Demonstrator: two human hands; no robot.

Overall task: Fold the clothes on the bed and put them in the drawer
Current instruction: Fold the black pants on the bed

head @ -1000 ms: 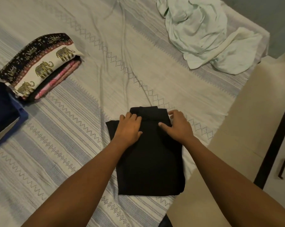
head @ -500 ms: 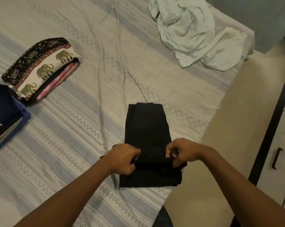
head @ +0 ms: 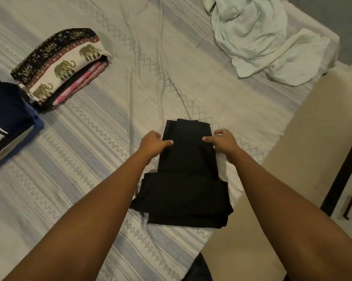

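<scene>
A black garment (head: 183, 179) lies partly folded near the bed's near right corner, its upper layer narrower than the layer under it. My left hand (head: 154, 143) grips the upper layer's far left edge, thumb on top. My right hand (head: 221, 141) grips its far right edge the same way. A crumpled pale green garment (head: 258, 35) lies unfolded at the far right of the bed (head: 102, 138). A folded stack topped by an elephant-print cloth (head: 61, 63) sits at the left.
A dark navy folded pile (head: 5, 116) lies at the left edge of the bed. Beige floor (head: 304, 149) runs along the bed's right side. A white cabinet front with a dark handle (head: 350, 205) stands at the far right.
Both hands had pulled back to pinch the garment's near end. They have now carried that fold away from me, up to the garment's far end.
</scene>
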